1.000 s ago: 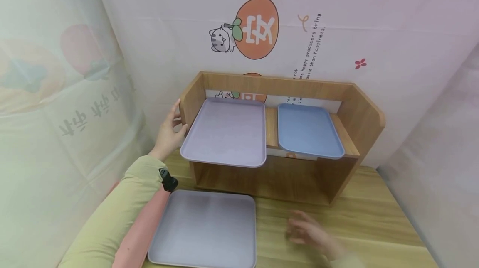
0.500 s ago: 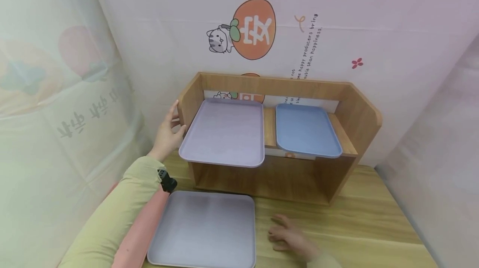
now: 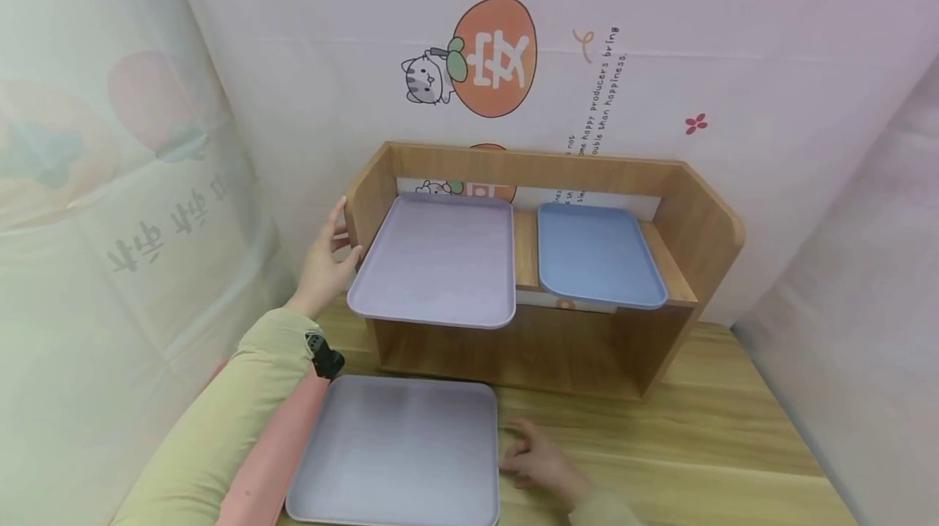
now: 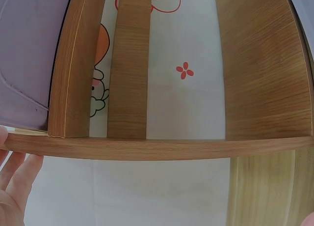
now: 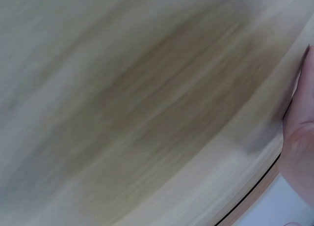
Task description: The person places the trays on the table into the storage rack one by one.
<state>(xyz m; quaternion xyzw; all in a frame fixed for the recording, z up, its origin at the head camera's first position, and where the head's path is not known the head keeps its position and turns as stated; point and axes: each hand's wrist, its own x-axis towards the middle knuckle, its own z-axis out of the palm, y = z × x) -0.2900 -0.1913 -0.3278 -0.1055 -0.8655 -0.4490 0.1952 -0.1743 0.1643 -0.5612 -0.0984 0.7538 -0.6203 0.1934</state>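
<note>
In the head view, my left hand (image 3: 323, 265) grips the left side panel of a wooden desktop shelf (image 3: 587, 165), thumb in front and fingers behind. The left wrist view shows its fingers against the panel's edge (image 4: 147, 148). A lilac tray (image 3: 440, 261) and a smaller blue tray (image 3: 601, 255) lie on the shelf's upper board, both jutting past its front. A greyish-lilac tray (image 3: 399, 448) lies on the table before the shelf. My right hand (image 3: 539, 465), fingers loosely bent, is low over the table with fingertips right at that tray's right edge.
A pink flat thing (image 3: 271, 453) lies left of the lower tray, partly under my left forearm. The wood-grain table (image 3: 704, 444) extends right of the shelf. Printed cloth (image 3: 330, 102) hangs behind and on both sides. The shelf's lower compartment (image 3: 506, 355) is shadowed.
My right hand has moved left across the table to the lower tray's right edge. The left hand keeps its grip on the shelf; the head view has shifted slightly.
</note>
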